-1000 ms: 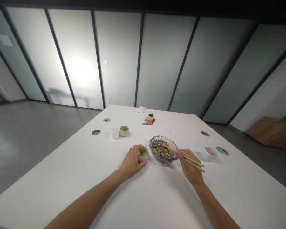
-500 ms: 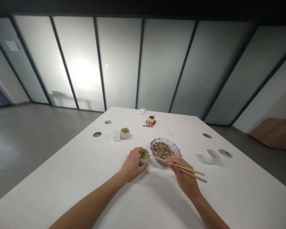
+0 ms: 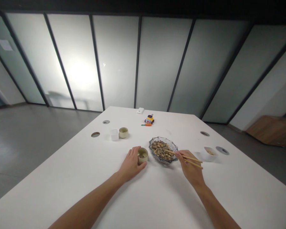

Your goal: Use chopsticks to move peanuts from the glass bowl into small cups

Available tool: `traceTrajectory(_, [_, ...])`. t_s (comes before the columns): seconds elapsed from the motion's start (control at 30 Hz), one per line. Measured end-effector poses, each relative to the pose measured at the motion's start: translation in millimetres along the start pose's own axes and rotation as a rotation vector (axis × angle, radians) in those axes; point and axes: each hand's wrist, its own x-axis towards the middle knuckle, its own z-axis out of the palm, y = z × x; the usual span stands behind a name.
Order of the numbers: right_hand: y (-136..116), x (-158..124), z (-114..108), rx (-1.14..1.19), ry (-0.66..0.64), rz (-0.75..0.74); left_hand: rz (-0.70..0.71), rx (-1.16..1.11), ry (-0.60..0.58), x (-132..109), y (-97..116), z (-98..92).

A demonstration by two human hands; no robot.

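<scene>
Two bare hands work over a white bench (image 3: 124,197) in the head camera's view, with clock positions read from a scalloped glass bowl (image 3: 175,147) of seeds (image 3: 160,148) and twelve straight ahead. At four o'clock, the right hand (image 3: 192,167) has its grip closed around a pair of wooden chopsticks (image 3: 193,159), which slant toward ten, a tip among the seeds. At eight, the left hand (image 3: 131,165) steadies a green cup (image 3: 143,159), its grip wrapped about the side, fingers and thumb against the wall. The cup stands upright at nine, just beside the bowl, a few dark bits inside. A white dish (image 3: 208,156) with pale contents sits at three, near the right hand. Toward ten, a second cup (image 3: 123,134) stands next to a clear white container (image 3: 114,135). At eleven, a carrot-shaped piece (image 3: 147,125) lies before a yellow toy car (image 3: 149,119), with a white block (image 3: 140,110) farther off
</scene>
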Motion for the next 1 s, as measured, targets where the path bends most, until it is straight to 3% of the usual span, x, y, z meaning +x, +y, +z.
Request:
traceTrajectory(0.53, [-4.9,0.5,1.2,0.026,0.023,-0.052,-0.019,0.004,-0.016,0.9,0.8,-0.3])
traceTrajectory(0.83, [-4.5,-0.5,1.9,0.040,0.007,-0.015,-0.020,0.008,-0.019,1.3,0.4,0.9])
traceTrajectory(1.0, [-5.4,0.8,-2.6,0.008,0.061,0.035,-0.009,0.002,-0.009,1.1,-0.4,0.8])
